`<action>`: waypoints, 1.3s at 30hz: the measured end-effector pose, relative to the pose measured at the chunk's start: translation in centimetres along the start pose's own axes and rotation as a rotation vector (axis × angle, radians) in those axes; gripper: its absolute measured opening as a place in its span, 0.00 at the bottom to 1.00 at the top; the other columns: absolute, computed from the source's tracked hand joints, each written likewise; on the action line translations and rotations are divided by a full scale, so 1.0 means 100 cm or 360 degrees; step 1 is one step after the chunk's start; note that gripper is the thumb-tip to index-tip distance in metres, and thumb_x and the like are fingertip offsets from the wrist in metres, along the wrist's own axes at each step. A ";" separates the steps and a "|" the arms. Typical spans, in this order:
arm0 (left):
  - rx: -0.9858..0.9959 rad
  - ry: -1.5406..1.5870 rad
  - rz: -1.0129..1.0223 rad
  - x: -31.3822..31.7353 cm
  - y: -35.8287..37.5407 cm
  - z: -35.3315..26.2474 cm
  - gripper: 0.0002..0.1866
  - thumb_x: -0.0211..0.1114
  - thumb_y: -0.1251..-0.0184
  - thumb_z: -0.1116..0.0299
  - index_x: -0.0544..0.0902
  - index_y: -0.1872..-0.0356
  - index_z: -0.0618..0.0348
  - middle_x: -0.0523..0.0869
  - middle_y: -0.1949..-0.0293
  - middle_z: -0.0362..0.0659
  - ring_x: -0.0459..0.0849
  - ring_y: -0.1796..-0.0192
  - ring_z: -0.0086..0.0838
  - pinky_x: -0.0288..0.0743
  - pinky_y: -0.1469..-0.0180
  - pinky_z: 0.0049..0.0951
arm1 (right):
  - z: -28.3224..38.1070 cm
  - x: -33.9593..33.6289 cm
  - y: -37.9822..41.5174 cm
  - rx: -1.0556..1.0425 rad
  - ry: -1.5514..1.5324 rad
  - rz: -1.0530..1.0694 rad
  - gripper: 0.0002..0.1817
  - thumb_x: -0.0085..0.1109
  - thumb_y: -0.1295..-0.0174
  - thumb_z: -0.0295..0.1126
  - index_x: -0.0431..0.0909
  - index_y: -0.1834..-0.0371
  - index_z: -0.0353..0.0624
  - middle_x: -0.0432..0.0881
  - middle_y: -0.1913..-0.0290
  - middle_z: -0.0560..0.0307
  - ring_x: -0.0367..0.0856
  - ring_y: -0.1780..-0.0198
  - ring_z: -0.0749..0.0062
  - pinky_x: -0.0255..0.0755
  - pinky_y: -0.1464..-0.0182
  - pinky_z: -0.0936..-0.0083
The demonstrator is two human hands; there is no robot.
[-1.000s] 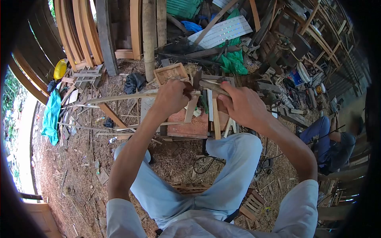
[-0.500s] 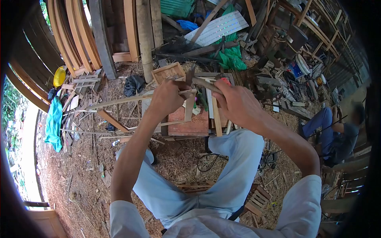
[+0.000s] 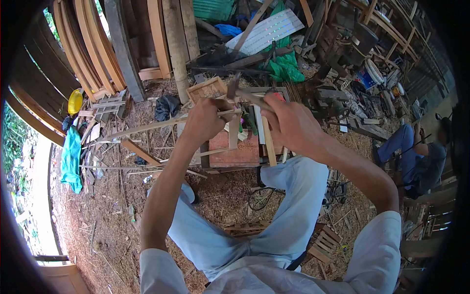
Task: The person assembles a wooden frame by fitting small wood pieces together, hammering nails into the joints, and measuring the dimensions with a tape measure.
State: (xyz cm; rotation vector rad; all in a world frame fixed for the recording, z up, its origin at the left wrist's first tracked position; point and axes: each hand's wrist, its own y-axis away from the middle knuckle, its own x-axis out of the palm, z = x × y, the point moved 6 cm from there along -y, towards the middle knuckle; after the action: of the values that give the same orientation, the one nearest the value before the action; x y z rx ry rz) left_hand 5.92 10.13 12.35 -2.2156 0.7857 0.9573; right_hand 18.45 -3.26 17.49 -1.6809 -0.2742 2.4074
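Observation:
My right hand (image 3: 293,123) is closed round the handle of a hammer (image 3: 252,98), whose metal head is up and to the left, close to my left fingers. My left hand (image 3: 209,120) grips a long thin wooden strip (image 3: 164,123) that runs off to the left. At its right end a short flat wood piece (image 3: 234,133) hangs down, meeting the strip near my fingertips. Whether a nail is between those fingertips is too small to tell. Beneath both hands stands a low work surface with a reddish board (image 3: 245,156), with more pale strips (image 3: 269,142) on it.
A small wooden tray (image 3: 208,88) sits beyond my left hand. Wood scraps and shavings cover the ground. A black plastic bag (image 3: 166,107) lies at left, tall planks (image 3: 125,49) lean behind it. Another person (image 3: 425,159) sits at the far right.
The hammer head has risen slightly above my left fingers. My left hand keeps its grip on the strip, and the whole view has shifted a little.

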 end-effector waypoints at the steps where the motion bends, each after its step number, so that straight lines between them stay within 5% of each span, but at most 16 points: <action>1: 0.0002 0.0002 0.0006 0.001 0.000 -0.001 0.11 0.70 0.50 0.71 0.88 0.63 0.57 0.87 0.69 0.53 0.86 0.64 0.47 0.79 0.59 0.40 | -0.003 0.002 0.002 0.0007 -0.0001 0.0000 0.13 0.53 0.32 0.34 0.66 0.54 0.36 0.76 0.82 0.43 0.77 0.78 0.42 0.68 0.77 0.54; 6: -0.0036 0.0116 0.0093 0.004 -0.003 0.004 0.15 0.72 0.47 0.63 0.87 0.62 0.62 0.87 0.68 0.54 0.85 0.63 0.47 0.77 0.58 0.38 | -0.014 0.016 0.000 0.0051 0.0141 0.0192 0.12 0.53 0.32 0.33 0.66 0.53 0.37 0.75 0.83 0.44 0.77 0.79 0.43 0.68 0.76 0.55; 9: 0.0024 -0.0003 0.0022 0.001 0.000 0.005 0.15 0.72 0.47 0.63 0.87 0.61 0.62 0.87 0.69 0.54 0.86 0.64 0.46 0.78 0.58 0.37 | 0.000 0.002 0.004 -0.0013 -0.0180 -0.0100 0.13 0.53 0.33 0.34 0.67 0.52 0.37 0.76 0.82 0.44 0.78 0.77 0.44 0.69 0.74 0.54; 12: 0.0025 0.0197 0.0114 0.003 -0.002 0.005 0.14 0.72 0.47 0.64 0.87 0.61 0.62 0.87 0.69 0.54 0.86 0.65 0.44 0.77 0.58 0.36 | -0.009 0.024 0.007 0.0149 0.0036 0.0220 0.14 0.53 0.33 0.35 0.67 0.52 0.37 0.78 0.79 0.43 0.79 0.75 0.43 0.69 0.73 0.53; 22: 0.0021 0.0096 0.0098 0.002 -0.003 0.004 0.11 0.69 0.46 0.68 0.87 0.61 0.59 0.87 0.68 0.52 0.85 0.64 0.47 0.78 0.58 0.39 | -0.009 0.014 0.002 -0.0052 0.0167 0.0091 0.13 0.53 0.33 0.34 0.67 0.53 0.38 0.79 0.77 0.41 0.79 0.75 0.41 0.70 0.72 0.50; 25: 0.0028 -0.0030 0.0122 0.002 -0.001 0.003 0.11 0.69 0.45 0.68 0.87 0.61 0.59 0.87 0.67 0.52 0.85 0.64 0.47 0.77 0.58 0.39 | -0.006 0.008 0.006 0.0059 -0.0281 -0.0130 0.13 0.53 0.33 0.34 0.67 0.51 0.38 0.79 0.77 0.41 0.80 0.73 0.43 0.71 0.72 0.51; 27: 0.0096 0.0127 0.0115 0.004 -0.004 0.004 0.10 0.67 0.44 0.69 0.87 0.61 0.59 0.87 0.67 0.52 0.86 0.63 0.46 0.78 0.58 0.38 | -0.010 0.024 0.008 0.0195 0.0103 0.0206 0.13 0.52 0.32 0.34 0.68 0.52 0.38 0.80 0.76 0.43 0.81 0.71 0.45 0.72 0.71 0.52; 36: 0.0049 0.0077 0.0141 0.004 -0.003 0.004 0.10 0.67 0.43 0.69 0.87 0.61 0.58 0.87 0.67 0.52 0.86 0.61 0.44 0.78 0.58 0.38 | -0.011 0.017 0.007 0.0122 0.0109 0.0263 0.14 0.52 0.33 0.35 0.67 0.53 0.37 0.79 0.76 0.44 0.82 0.70 0.46 0.74 0.69 0.51; 39: 0.0081 0.0002 0.0110 0.002 -0.002 0.004 0.12 0.67 0.45 0.70 0.86 0.61 0.65 0.88 0.66 0.53 0.88 0.62 0.42 0.79 0.56 0.35 | -0.006 -0.001 0.006 0.0251 -0.0366 -0.0139 0.15 0.53 0.33 0.36 0.67 0.51 0.37 0.78 0.77 0.41 0.81 0.69 0.44 0.73 0.67 0.50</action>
State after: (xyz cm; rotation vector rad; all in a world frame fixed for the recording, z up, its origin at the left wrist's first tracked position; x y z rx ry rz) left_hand 6.03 10.45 12.02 -2.1580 0.8827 0.9583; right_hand 19.04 -3.89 17.23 -1.3012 -0.1804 2.4852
